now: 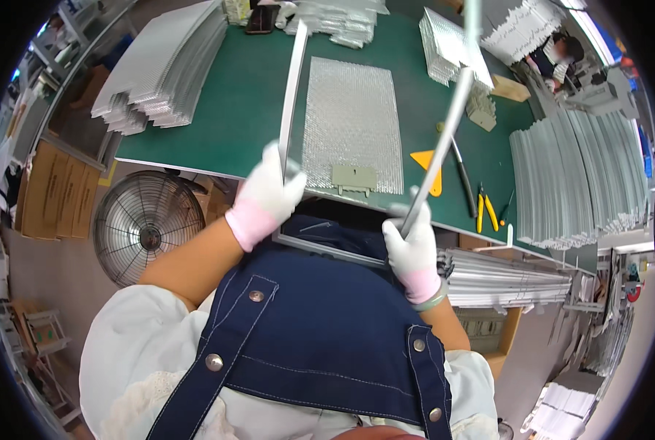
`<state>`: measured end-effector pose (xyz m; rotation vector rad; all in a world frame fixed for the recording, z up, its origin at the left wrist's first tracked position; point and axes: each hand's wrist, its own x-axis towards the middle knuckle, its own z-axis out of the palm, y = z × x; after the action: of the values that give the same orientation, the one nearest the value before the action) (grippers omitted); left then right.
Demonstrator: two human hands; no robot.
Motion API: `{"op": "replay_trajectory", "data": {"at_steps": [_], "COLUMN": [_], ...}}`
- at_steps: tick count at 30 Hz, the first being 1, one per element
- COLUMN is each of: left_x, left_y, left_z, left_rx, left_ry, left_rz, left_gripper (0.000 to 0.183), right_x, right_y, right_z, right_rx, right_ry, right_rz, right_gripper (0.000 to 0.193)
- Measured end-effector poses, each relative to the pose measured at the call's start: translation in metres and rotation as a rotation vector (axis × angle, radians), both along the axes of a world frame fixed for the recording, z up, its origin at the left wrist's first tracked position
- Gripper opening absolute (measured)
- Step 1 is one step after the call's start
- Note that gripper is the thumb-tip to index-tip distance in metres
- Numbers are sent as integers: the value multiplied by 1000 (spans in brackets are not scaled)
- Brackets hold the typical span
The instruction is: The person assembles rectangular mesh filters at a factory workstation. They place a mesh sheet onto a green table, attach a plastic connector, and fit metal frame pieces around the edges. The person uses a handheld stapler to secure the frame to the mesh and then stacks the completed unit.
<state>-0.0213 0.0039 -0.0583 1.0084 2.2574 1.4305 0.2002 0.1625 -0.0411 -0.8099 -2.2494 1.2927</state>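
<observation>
Both my hands wear white gloves with pink cuffs and grip a slim, silvery metal frame (293,95). My left hand (270,192) is closed round its left bar, which points away over the table. My right hand (413,253) closes on the right bar, which rises toward the top of the view. A crossbar joins the two near my apron, so three sides show. Beyond the hands, a bubble wrap sheet (353,121) lies flat on the green table (247,88). On its near edge sits a small grey-green notched piece (354,177).
Right of the sheet lie a yellow triangular scraper (431,174), a black-handled tool (465,176) and yellow-handled pliers (486,211). Stacked bubble wrap sheets (170,62) stand far left, stacked metal strips (580,176) at right. A floor fan (150,227) stands left. Another person (556,59) is far right.
</observation>
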Motion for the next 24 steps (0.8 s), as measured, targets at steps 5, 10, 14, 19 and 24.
{"op": "replay_trajectory", "data": {"at_steps": [5,10,14,19,24], "left_x": [4,-32,-21,-5,-13], "left_y": [-5,37,0,-35,-28], "left_z": [-53,-44,-36,-26,-41], "left_rx": [8,-123,-197,-467,-161], "left_ry": [-59,-55,-12,-98,-736], "left_rz": [2,45,37,-16,18], "left_gripper": [41,39,38,38,40], "right_x": [-25,-66,-46,-13,-8], "right_y": [59,86,69,29,5], "right_z": [-50,-45,-52,-59,-67], "right_rx": [447,337,269,208,-349], "right_ry": [53,-305,-375,-265,-51], "right_rz": [-226,-191,-166,-171,-271], "right_gripper": [31,27,27,34,49]}}
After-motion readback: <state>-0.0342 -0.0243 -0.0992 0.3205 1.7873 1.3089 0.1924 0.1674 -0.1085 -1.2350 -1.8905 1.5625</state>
